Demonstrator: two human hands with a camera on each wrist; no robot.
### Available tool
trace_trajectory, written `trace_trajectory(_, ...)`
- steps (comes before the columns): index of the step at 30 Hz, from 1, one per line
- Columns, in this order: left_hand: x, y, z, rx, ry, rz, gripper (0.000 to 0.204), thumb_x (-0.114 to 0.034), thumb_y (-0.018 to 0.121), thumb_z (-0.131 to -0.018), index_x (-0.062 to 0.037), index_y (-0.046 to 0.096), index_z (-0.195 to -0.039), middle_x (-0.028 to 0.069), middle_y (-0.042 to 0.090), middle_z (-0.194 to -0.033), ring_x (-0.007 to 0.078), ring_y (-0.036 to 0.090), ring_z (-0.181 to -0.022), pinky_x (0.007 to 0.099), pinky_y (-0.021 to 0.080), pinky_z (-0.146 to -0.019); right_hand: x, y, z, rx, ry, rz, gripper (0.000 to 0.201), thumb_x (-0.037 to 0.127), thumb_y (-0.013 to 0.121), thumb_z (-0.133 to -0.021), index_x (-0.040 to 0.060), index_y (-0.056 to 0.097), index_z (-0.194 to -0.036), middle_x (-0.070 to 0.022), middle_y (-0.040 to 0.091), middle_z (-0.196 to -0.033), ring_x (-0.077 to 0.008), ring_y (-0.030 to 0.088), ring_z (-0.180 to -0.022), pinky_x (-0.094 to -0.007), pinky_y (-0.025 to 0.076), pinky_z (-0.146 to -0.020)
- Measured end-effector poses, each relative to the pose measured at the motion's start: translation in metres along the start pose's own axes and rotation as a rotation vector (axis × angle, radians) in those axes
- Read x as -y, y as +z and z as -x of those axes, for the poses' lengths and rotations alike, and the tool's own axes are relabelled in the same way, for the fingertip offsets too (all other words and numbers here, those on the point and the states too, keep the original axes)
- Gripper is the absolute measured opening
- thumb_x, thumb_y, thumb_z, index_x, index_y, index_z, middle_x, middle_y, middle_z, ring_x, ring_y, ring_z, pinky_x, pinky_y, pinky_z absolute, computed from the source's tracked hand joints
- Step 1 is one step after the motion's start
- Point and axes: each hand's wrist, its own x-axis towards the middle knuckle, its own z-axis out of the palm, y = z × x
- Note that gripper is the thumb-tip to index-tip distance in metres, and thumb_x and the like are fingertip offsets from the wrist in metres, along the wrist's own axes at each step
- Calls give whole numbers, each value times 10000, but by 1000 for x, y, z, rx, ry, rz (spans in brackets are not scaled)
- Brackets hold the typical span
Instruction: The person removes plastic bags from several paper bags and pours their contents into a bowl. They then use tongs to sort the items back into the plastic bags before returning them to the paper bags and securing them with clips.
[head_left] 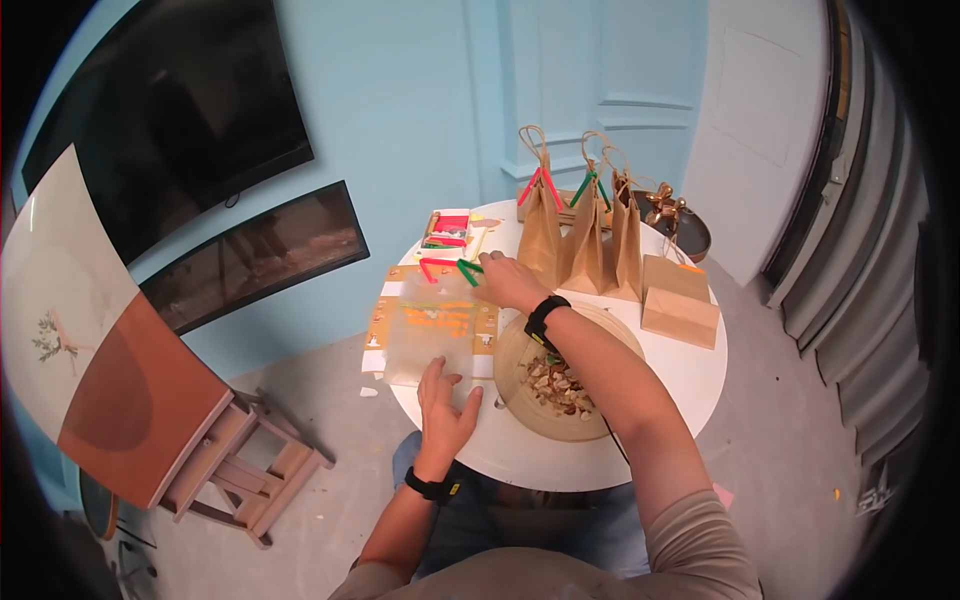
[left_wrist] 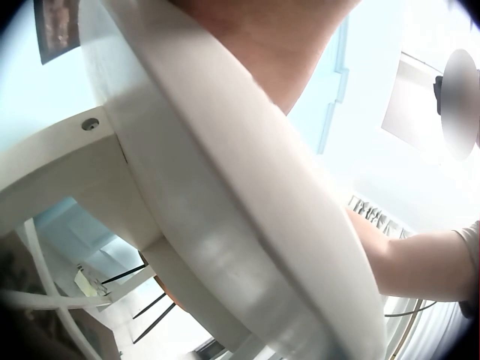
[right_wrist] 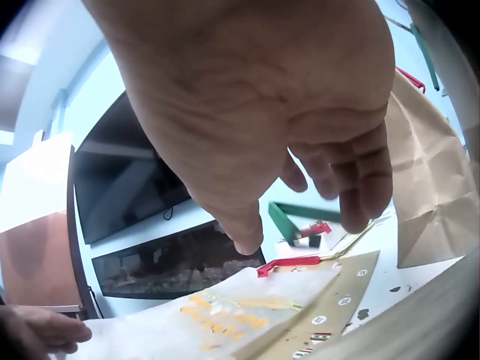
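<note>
A frosted translucent bag (head_left: 430, 340) with orange print lies on the table. My left hand (head_left: 448, 405) is at its near edge, fingers extended and thumb spread. My right hand (head_left: 510, 283) reaches to the bag's far end, its fingertips right beside a green clip (head_left: 468, 272) unfolded into a V. In the right wrist view this green clip (right_wrist: 285, 221) shows between my thumb and bent fingers, which stand apart. A red clip (head_left: 430, 268), also unfolded, lies left of the green one, at the bag's edge. The left wrist view shows mostly the table's rim and underside.
Beneath my right forearm sits a round tan plate (head_left: 520, 415) with pale and brown pieces. Several brown paper bags (head_left: 540, 240) stand at the back right of the white table (head_left: 690, 390). A small box (head_left: 447, 222) stands at the back, and a printed yellow-brown sheet (head_left: 485, 340) lies under the translucent bag.
</note>
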Motion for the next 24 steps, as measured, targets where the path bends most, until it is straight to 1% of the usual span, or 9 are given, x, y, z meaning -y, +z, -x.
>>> trace_trajectory(3, 0, 1, -2, 18, 16, -77, 478, -226, 881, -945, 87, 692, -1254, 348, 546, -1595, 536, 507, -1489, 602, 373, -1256, 5, -8, 6, 21, 5, -92, 560, 305, 787, -987, -29, 654, -1416, -272, 673, -1449, -441, 686, -1315, -510, 562, -1099)
trace_trajectory(6, -2, 6, -2, 57, 40, -216, 577, -291, 858, -970, 115, 663, -1331, 359, 568, -1562, 545, 505, -1482, 626, 356, -1259, -7, -28, 28, 26, -54, -148, 549, 303, 771, -991, -34, 648, -1407, -273, 708, -1339, -442, 684, -1320, -515, 554, -1120)
trace_trajectory(10, 10, 18, -5, 162, 36, -316, 676, -400, 794, -1019, 126, 629, -1409, 366, 604, -1516, 554, 497, -1482, 652, 335, -1264, -40, -55, 65, 57, -46, -150, 560, 306, 755, -1009, -7, 664, -1464, -279, 695, -1454, -437, 655, -1375, -507, 534, -1150)
trace_trajectory(11, 13, 22, -7, 193, 32, -338, 690, -424, 774, -1032, 125, 623, -1422, 366, 612, -1508, 555, 495, -1483, 656, 331, -1265, -27, -80, 84, 18, -2, -133, 521, 299, 757, -1007, -32, 711, -1407, -289, 740, -1376, -445, 685, -1329, -506, 555, -1117)
trace_trajectory(14, 19, 30, -15, 257, 40, -391, 704, -448, 720, -1066, 125, 605, -1458, 365, 606, -1528, 557, 493, -1485, 662, 319, -1270, -54, -106, 104, 36, 93, -103, 447, 285, 766, -997, -72, 755, -1265, -295, 785, -1223, -470, 742, -1197, -512, 589, -1060)
trace_trajectory(15, 23, 32, -17, 287, 48, -390, 696, -436, 697, -1083, 122, 590, -1485, 362, 600, -1549, 559, 489, -1493, 657, 318, -1271, -65, -114, 108, -14, 81, -83, 417, 297, 768, -994, -89, 770, -1153, -300, 793, -1130, -491, 770, -1082, -528, 609, -1014)
trace_trajectory(18, 29, 28, -19, 328, 68, -325, 702, -422, 692, -1089, 121, 575, -1517, 375, 555, -1598, 563, 446, -1538, 658, 290, -1296, -117, -122, 99, -117, 346, 43, 448, 333, 758, -1004, -91, 756, -1149, -323, 788, -1129, -497, 772, -1063, -543, 611, -1003)
trace_trajectory(21, 23, 6, -11, 356, 44, -301, 708, -409, 685, -1095, 121, 556, -1545, 389, 484, -1661, 568, 377, -1593, 657, 236, -1335, -142, -132, 98, -422, 603, 43, 527, 370, 786, -994, -90, 713, -1240, -339, 788, -1122, -497, 757, -1119, -550, 590, -1017)
trace_trajectory(24, 12, -23, -5, 424, -39, -291, 737, -417, 691, -1091, 124, 538, -1568, 398, 397, -1719, 569, 303, -1639, 653, 181, -1364, -174, -122, 97, -650, 630, 137, 543, 366, 771, -1010, -108, 668, -1255, -352, 782, -1111, -516, 750, -1121, -562, 592, -1008)
